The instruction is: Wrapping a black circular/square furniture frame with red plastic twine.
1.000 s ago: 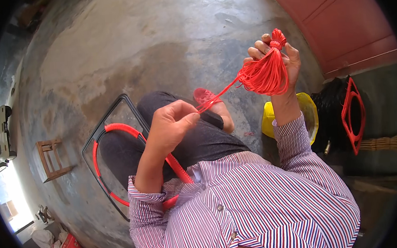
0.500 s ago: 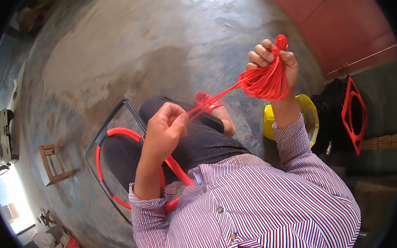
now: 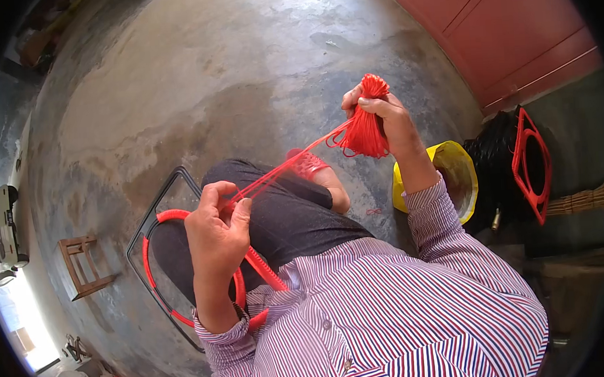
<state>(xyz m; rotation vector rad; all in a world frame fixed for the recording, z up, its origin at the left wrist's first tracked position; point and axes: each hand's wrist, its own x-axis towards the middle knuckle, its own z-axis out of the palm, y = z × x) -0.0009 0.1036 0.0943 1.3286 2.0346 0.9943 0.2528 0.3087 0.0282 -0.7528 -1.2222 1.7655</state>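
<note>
Watching right hand [image 3: 389, 117] fist round red cord bundle [image 3: 364, 126], far right; left hand [image 3: 218, 225] pinching taut strands [image 3: 280, 169] near lap. Risk imo: pinch slips w/ tension, strands tangle.

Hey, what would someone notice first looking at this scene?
The bright red cord bundle gripped in the raised right hand, upper centre, catches the eye. Taut strands run from it down to the left hand, which pinches them above the lap. A red-wrapped hoop frame rests against the dark trousers, and a yellow bucket sits on the concrete floor at right.
</note>
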